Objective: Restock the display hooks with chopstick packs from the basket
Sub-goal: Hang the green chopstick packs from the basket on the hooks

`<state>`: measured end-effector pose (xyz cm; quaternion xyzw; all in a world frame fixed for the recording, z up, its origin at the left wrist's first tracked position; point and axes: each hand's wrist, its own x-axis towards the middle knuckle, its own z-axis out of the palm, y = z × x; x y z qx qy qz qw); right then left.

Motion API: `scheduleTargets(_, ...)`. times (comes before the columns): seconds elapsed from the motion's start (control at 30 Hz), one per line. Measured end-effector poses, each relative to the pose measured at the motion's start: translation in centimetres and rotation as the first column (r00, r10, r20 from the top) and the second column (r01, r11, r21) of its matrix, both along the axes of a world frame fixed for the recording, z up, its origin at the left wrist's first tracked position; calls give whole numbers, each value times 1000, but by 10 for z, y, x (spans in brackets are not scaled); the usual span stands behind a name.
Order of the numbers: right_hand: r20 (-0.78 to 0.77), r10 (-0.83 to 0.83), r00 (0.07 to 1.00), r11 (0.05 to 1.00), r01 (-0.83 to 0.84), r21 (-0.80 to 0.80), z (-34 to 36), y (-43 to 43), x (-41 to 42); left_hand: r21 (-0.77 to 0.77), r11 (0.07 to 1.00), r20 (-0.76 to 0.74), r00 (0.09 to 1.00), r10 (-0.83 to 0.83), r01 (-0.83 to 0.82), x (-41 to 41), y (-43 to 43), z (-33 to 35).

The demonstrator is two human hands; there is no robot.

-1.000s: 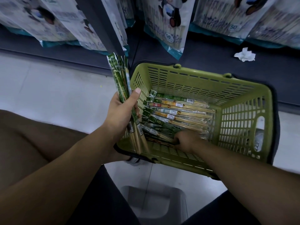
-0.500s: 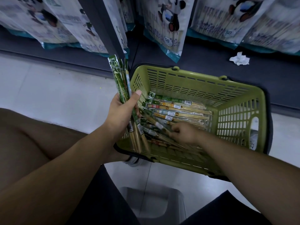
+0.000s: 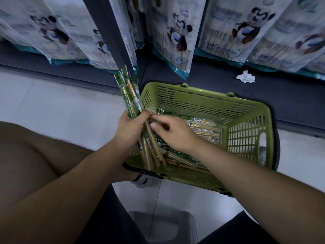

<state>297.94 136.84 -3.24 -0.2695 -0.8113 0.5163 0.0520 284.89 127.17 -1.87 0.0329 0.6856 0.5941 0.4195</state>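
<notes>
Several slim green-and-clear packs of bamboo chopsticks [image 3: 131, 98] stand fanned in my left hand [image 3: 131, 128], its fingers curled tight round the middle of the bundle, which is held upright over the near left corner of an olive-green slotted plastic basket [image 3: 198, 101]. My right hand [image 3: 174, 133] reaches across the basket, forefinger and thumb tips at the bundle, the other fingers loosely bent; whether they pinch a pack I cannot tell. More chopstick packs [image 3: 205, 127] lie flat in a layer on the basket's bottom. The basket sits on a pale tiled floor [image 3: 61, 103], against the dark grey base ledge [image 3: 211, 81] of a shop display. A crumpled white scrap of paper [image 3: 245, 76] lies on that ledge. White panda-printed bags [image 3: 177, 32] hang in rows above it, either side of a dark upright post [image 3: 109, 32]. A grey plastic stool [image 3: 163, 224] shows between my knees.
</notes>
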Motion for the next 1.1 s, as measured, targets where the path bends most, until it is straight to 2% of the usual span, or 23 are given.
scheduleTargets(0.07, -6, -138, 990, 990, 138, 3, -13, 11, 13, -53, 999, -46, 999, 6, -9, -5, 0, -2)
scheduleTargets(0.13, 151, -178, 972, 983, 169, 71, -38, 27, 31, -58, 998, -51, 999, 7, -10, -9, 0, -3)
scheduleTargets(0.17, 283, -143, 949, 987, 118, 105, -52, 34, 41, -55, 998, -47, 999, 5, -8, -10, -1, -4)
scheduleTargets(0.23, 527, -39, 849, 997, 1, 72, -79, 41, 61, -40, 999, -35, 999, 0, -1, -10, -1, -6)
scheduleTargets(0.33, 677, 108, 728, 990, -143, -4, -107, 32, 79, -20, 999, -48, 998, -30, 29, -9, -2, -10)
scheduleTargets(0.4, 701, 142, 698, 971, -237, 39, -120, 20, 84, -21, 999, -53, 998, -41, 40, -8, -2, -11)
scheduleTargets(0.53, 716, 103, 690, 949, -283, 136, -138, 2, 84, -46, 998, -54, 998, -40, 37, -7, -2, -13)
scheduleTargets(0.77, 682, 79, 727, 928, -303, 216, -146, -1, 78, -69, 997, -66, 998, -25, 20, -3, 2, -15)
scheduleTargets(0.87, 665, 115, 738, 894, -369, 255, -148, -1, 77, -62, 998, -74, 997, -27, 22, -3, 3, -14)
scheduleTargets(1.1, 673, 120, 730, 902, -364, 234, -153, 2, 80, -65, 997, -83, 996, -36, 30, -4, 4, -14)
